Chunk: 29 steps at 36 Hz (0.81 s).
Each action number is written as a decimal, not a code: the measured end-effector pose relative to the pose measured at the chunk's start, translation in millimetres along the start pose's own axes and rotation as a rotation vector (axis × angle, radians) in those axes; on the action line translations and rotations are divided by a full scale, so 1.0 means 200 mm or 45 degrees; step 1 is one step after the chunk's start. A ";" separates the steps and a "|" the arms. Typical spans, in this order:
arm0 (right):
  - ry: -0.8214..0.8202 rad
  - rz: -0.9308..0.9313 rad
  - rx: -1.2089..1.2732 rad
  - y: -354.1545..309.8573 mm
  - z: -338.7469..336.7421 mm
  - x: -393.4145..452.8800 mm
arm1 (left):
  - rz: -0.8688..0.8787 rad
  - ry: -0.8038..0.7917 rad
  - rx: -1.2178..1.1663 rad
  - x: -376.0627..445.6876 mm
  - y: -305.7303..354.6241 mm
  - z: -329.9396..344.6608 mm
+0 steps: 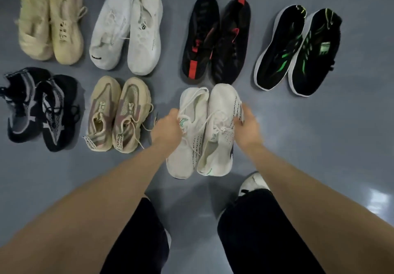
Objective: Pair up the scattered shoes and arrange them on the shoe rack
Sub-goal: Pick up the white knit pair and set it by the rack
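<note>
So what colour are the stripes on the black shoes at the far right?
Bright green, in the head view.

Grey floor (319,135) — paired shoes (119,111) lie in rows.

Seven shoe pairs on grey floor; nearest white pair (202,130) side by side, toes away.
</note>
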State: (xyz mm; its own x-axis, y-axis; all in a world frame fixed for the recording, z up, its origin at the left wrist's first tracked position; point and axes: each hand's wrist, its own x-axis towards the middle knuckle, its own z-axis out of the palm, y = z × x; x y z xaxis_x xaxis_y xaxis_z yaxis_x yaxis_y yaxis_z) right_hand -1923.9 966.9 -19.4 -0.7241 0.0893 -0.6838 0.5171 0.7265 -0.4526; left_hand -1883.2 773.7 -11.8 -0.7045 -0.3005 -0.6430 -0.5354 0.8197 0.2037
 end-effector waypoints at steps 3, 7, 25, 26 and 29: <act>-0.014 0.044 0.016 0.07 0.12 0.09 | -0.009 -0.018 -0.036 0.11 -0.05 0.12; -0.029 0.061 0.090 0.14 0.22 0.18 | -0.058 0.019 -0.124 0.20 -0.13 0.22; -0.191 0.011 -0.266 -0.04 0.20 0.06 | 0.039 -0.073 0.027 0.06 -0.04 0.12; -0.175 -0.022 -0.296 -0.06 0.18 0.03 | 0.073 -0.065 0.069 0.02 -0.03 0.09; -0.157 -0.103 -0.363 -0.14 0.11 -0.10 | 0.190 -0.006 0.202 -0.11 -0.01 -0.03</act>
State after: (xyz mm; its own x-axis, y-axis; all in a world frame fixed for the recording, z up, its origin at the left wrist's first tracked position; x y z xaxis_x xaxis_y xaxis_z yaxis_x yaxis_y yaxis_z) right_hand -1915.0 929.8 -4.8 -0.6879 -0.0472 -0.7243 0.2985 0.8911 -0.3417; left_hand -1869.8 776.0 5.1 -0.7681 -0.1677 -0.6180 -0.3449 0.9215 0.1786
